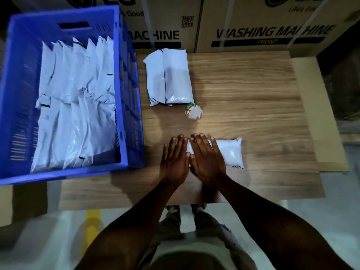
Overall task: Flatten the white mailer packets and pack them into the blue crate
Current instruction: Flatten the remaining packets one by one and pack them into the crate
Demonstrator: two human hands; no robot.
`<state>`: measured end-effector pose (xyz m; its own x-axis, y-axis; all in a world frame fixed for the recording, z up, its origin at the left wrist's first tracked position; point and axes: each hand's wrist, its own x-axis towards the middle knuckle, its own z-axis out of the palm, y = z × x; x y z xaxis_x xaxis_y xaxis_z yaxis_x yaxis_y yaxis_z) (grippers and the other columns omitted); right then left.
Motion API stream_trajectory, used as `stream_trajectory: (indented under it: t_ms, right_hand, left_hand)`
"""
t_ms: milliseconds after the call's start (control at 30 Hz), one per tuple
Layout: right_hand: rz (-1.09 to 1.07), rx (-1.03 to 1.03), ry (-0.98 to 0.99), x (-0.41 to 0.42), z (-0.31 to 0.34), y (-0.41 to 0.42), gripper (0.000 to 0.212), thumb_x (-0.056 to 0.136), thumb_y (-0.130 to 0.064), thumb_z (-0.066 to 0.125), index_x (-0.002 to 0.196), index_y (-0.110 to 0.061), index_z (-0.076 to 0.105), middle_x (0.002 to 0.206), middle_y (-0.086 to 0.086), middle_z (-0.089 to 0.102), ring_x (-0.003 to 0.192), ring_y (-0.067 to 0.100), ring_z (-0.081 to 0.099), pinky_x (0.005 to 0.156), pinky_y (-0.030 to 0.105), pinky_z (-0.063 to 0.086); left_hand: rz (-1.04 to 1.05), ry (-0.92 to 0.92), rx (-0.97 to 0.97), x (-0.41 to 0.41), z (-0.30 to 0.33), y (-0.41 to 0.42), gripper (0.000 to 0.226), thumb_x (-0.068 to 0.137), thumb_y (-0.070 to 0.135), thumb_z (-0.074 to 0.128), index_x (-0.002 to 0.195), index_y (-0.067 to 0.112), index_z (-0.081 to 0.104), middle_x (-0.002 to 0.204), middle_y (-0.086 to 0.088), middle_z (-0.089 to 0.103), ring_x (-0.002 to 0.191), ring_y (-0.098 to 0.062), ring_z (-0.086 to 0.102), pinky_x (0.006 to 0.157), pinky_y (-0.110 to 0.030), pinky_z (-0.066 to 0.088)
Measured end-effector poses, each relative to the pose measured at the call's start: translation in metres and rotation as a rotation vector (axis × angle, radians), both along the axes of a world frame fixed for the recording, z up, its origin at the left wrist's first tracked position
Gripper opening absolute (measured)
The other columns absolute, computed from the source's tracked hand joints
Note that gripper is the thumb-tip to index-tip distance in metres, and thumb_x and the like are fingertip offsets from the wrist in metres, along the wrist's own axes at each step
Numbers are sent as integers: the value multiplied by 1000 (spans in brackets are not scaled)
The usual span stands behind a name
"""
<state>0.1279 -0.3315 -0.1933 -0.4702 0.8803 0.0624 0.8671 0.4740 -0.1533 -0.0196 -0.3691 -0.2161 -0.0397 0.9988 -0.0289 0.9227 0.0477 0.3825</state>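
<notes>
A white mailer packet lies crosswise on the wooden table near its front. My left hand and my right hand press flat on the packet's left part, fingers straight and side by side, hiding that end. Two more white packets lie side by side at the back of the table. The blue crate stands at the left, and several white packets stand packed on edge inside it.
A small round tin with a green and red label sits between the two packets and my hands. Large cardboard washing machine boxes stand behind the table. A cardboard sheet sticks out at the table's right side.
</notes>
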Motion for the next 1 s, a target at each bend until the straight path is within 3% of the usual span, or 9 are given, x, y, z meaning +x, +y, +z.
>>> stream_trajectory:
  t_ms: [300,600,767,867,1000]
  right_hand:
    - [-14,21,17,0,-18,0,59,104,-38,34,155,-7,42,161,11,40,153,27,30,127,49,19]
    - [-9,23,84,1,-22,3,60,102,-34,47,152,-2,44,159,16,42,150,30,36,125,50,24]
    - [-8,-60,87,-1,-12,4,61,100,-34,46,154,-6,43,161,13,40,151,29,34,128,48,13]
    - [-3,-82,186,3,2,3,60,101,-33,45,155,-7,41,163,11,37,153,28,30,128,47,12]
    - [-48,-23,251,31,21,7,58,101,-32,37,154,-10,44,163,13,36,153,30,28,127,51,14]
  left_hand:
    - [-39,46,14,-1,-11,2,56,104,31,33,157,13,31,165,-5,27,153,-25,24,122,-52,23]
    - [-38,74,-3,0,-6,6,58,102,33,34,156,11,33,163,-7,31,151,-27,28,123,-50,18]
    - [-43,55,-41,-6,0,6,56,104,35,29,155,14,35,163,-4,33,151,-24,29,120,-53,28]
    - [-61,48,10,-6,11,5,54,105,35,28,154,15,38,161,-4,37,150,-25,32,117,-55,31]
    - [-64,38,149,12,34,4,52,104,30,33,152,10,42,159,-8,39,150,-30,30,124,-53,17]
